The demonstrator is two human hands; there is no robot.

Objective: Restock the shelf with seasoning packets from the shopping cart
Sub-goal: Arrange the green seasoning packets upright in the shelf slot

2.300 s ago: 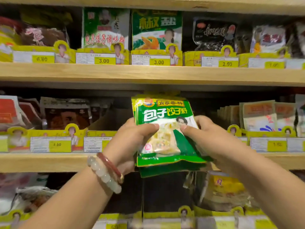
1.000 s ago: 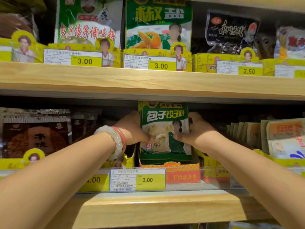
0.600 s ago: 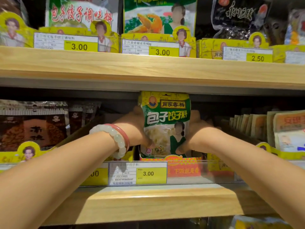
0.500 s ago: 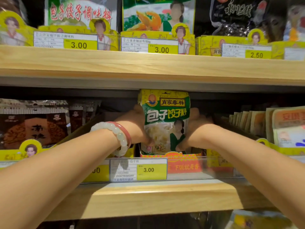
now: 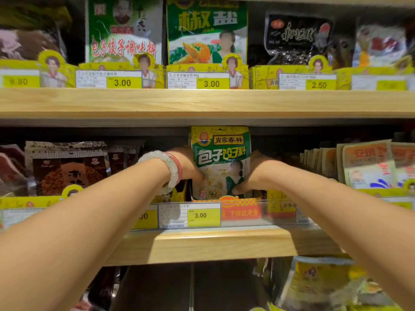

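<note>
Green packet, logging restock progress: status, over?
Left hand and right hand grip green packet by its sides. Packet upright in orange tray, middle shelf. Nothing blocking.

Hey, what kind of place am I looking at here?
Most likely a grocery shop aisle: wooden shelves stacked with seasoning packets behind yellow price tags marked 3.00 and 2.50.
</note>
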